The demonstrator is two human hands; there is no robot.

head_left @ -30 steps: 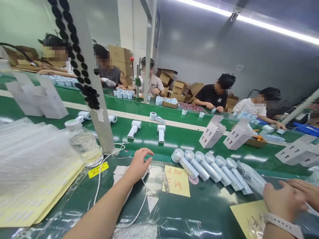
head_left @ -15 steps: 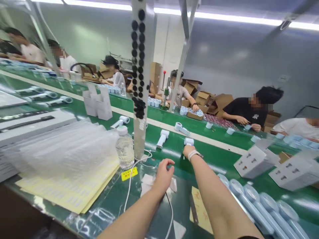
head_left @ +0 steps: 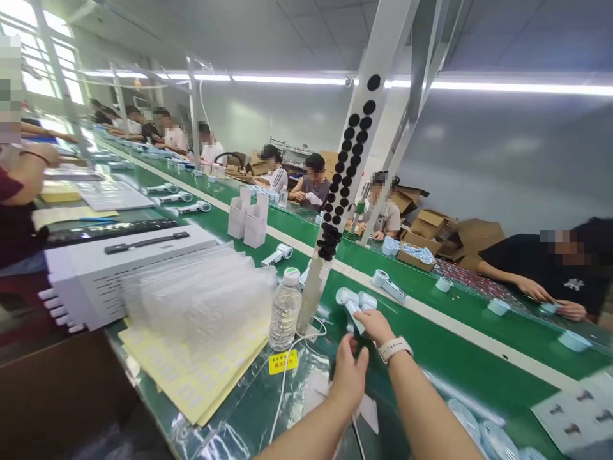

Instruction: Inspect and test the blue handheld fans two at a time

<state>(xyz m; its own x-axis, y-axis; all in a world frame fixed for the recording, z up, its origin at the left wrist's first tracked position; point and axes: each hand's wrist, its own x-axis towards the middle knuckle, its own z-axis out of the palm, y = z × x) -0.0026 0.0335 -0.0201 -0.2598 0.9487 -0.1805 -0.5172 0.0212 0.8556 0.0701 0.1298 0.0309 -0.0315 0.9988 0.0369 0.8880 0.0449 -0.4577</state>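
Observation:
My right hand [head_left: 375, 325], with a white watch on its wrist, is closed around the handle of a small white hand-held fan [head_left: 347, 299] at the near edge of the green conveyor belt [head_left: 460, 326]. My left hand [head_left: 349, 375] sits just below it with curled fingers and the thumb raised toward the fan's handle. What the left hand holds is hidden. A white cable [head_left: 286, 377] runs across the plastic-covered bench beside it.
A water bottle [head_left: 285, 309] and a metal post with black dots [head_left: 338, 204] stand left of my hands. Bubble bags [head_left: 205, 291] lie on yellow sheets [head_left: 189, 380]. Light blue fans [head_left: 483, 436] lie at lower right. White boxes [head_left: 249, 220] and more fans ride the belt. Several people work opposite.
The view swung left. My right hand reached onto the belt, took a white fan and drew it toward me; my left hand lifted off the bench and came up beneath it.

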